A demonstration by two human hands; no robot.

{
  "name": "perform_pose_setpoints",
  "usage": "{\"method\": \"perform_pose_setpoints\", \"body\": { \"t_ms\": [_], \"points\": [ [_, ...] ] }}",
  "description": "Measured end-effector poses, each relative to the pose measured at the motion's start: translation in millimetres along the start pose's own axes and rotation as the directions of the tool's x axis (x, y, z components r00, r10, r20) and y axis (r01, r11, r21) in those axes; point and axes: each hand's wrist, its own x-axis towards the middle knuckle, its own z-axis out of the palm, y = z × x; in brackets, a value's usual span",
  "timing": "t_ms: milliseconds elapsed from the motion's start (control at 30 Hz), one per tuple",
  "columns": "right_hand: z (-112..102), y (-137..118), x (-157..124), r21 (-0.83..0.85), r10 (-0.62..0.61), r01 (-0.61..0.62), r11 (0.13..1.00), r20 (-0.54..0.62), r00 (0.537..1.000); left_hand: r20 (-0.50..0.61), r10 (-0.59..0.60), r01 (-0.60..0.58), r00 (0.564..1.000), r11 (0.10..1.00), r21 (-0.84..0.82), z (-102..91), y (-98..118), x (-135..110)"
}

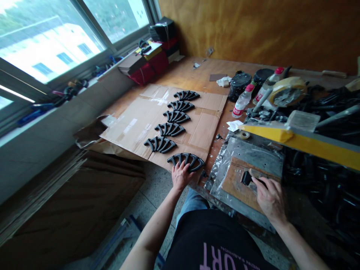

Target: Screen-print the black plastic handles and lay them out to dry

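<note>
A black fan-shaped part [194, 161] with curved ribs lies at the near edge of a flattened cardboard sheet [126, 129]. My left hand [180, 176] grips its near side, fingers over the ribs. Farther up the sheet, several similar black ribbed parts [169, 129] form a slanting row. In my right hand [270, 197] is a small black tool with a wide flat head [246, 178], like a scraper or brush; its exact kind is unclear. The head is over a brown board [236, 174] on a grey, paint-stained plate [258, 154].
Bottles with red caps [243, 99], black tubs [239, 84] and a wide tape roll [289, 92] stand at the back right. A yellow-edged bar [309, 144] crosses above dark parts. Cardboard sheets [73, 210] lean at lower left, below the window ledge.
</note>
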Motion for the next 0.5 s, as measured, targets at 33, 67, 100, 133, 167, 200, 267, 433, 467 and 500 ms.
{"method": "perform_pose_setpoints", "body": {
  "t_ms": [33,67,100,133,167,200,267,433,467,500],
  "points": [
    [-3,-8,5,0.002,0.01,-0.01,1.0,0.008,1.0,0.001,0.013,-0.013,1.0,1.0,-0.009,-4.2,2,1],
    [-5,-19,13,0.036,0.017,-0.017,0.999,0.019,1.0,0.0,0.028,-0.028,1.0,0.999,-0.019,-9.3,4,3],
    [-5,-33,23,0.105,0.017,-0.021,0.994,0.037,0.999,-0.007,0.043,-0.043,0.999,0.999,-0.03,-15.1,7,7],
    [-3,-49,34,0.203,0.011,-0.025,0.979,0.067,0.998,-0.021,0.056,-0.056,0.998,0.998,-0.041,-21.5,11,12],
    [1,-67,48,0.314,0.002,-0.038,0.949,0.112,0.994,-0.04,0.07,-0.072,0.997,0.996,-0.053,-28.1,15,19],
    [8,-86,62,0.42,-0.003,-0.068,0.905,0.167,0.986,-0.065,0.088,-0.093,0.994,0.994,-0.064,-34.6,19,27],
    [26,-121,94,0.572,0.023,-0.188,0.798,0.283,0.959,-0.125,0.125,-0.136,0.984,0.987,-0.083,-46.0,25,49],
    [81,-171,165,0.661,0.226,-0.462,0.591,0.414,0.882,-0.222,0.157,-0.182,0.962,0.978,-0.099,-59.2,30,124],
    [92,-174,177,0.663,0.258,-0.476,0.577,0.406,0.877,-0.224,0.163,-0.189,0.961,0.977,-0.102,-59.7,30,143],
    [102,-173,191,0.662,0.289,-0.489,0.568,0.395,0.872,-0.221,0.173,-0.2,0.96,0.974,-0.105,-59.9,31,163]
  ]
}}
